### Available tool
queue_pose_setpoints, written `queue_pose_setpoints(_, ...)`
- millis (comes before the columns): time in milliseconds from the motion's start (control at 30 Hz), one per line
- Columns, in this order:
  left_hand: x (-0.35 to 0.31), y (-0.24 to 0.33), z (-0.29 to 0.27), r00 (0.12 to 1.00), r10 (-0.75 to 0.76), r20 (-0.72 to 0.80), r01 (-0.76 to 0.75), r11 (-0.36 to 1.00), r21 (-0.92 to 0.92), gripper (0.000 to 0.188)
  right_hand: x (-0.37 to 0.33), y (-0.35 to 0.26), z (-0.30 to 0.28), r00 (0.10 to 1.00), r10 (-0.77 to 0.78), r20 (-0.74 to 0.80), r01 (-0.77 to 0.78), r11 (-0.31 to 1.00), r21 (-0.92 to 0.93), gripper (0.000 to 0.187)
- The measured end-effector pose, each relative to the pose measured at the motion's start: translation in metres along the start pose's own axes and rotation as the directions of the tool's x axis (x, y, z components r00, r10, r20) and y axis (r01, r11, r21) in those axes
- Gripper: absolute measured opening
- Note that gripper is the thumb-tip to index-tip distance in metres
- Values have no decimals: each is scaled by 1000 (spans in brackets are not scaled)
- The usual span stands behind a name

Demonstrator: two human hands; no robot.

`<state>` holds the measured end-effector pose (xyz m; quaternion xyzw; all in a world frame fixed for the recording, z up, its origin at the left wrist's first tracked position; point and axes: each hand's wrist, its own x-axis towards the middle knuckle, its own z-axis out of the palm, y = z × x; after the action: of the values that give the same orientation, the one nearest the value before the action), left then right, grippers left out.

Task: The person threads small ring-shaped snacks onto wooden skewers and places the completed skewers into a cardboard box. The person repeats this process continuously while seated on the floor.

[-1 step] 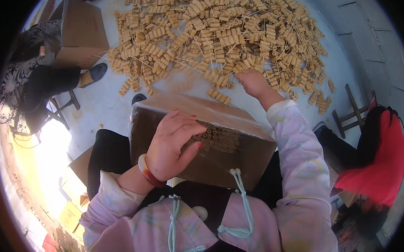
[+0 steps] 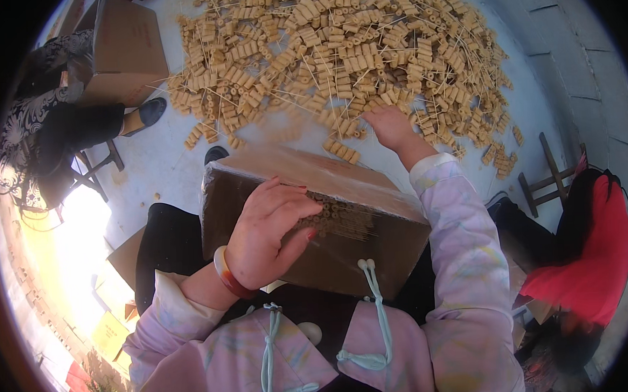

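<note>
A brown cardboard box (image 2: 393,248) lies on its side between my legs, its opening toward me. Thin sticks strung with tan, hollow, ribbed rolls (image 2: 346,219) are stacked inside it, their round ends partly in shadow. My left hand (image 2: 266,229) is at the opening beside these ends, fingers curved and thumb apart from them; I see nothing held in it. Beyond the box, my right hand (image 2: 393,129) reaches to the near edge of a large pile of the same skewered rolls (image 2: 350,54). Its fingers are bent together there, and what is between them is hidden.
Another open cardboard box (image 2: 129,50) stands at the far left, near a person's dark-shoed foot (image 2: 146,118). A person in red (image 2: 586,254) is at the right, by a wooden stool (image 2: 548,179). A block wall (image 2: 574,65) runs along the right side.
My right hand and sleeve have shifted very slightly to the left at the pile's edge. My left hand stays at the box opening.
</note>
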<state>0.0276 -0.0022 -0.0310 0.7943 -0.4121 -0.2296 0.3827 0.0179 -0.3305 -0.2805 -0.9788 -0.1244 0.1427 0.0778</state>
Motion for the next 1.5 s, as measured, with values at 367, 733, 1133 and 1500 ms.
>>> queue_pose_setpoints(367,11,-3,-6,995,-66,80,82,974,-209,39,47,-5,54,995,-83,53,91,977,-194,24)
queue_pose_setpoints(733,5,14,-6,997,-22,77,38,976,-212,36,-32,25,-15,979,-57,-197,64,997,32,12)
queue_pose_setpoints(1133,-26,18,24,989,46,138,-30,993,-117,24,-157,-41,-143,480,816,-321,33,349,937,8)
queue_pose_setpoints(1500,-50,-13,52,946,302,116,-313,944,103,21,-304,-156,-203,299,904,-305,566,89,820,11)
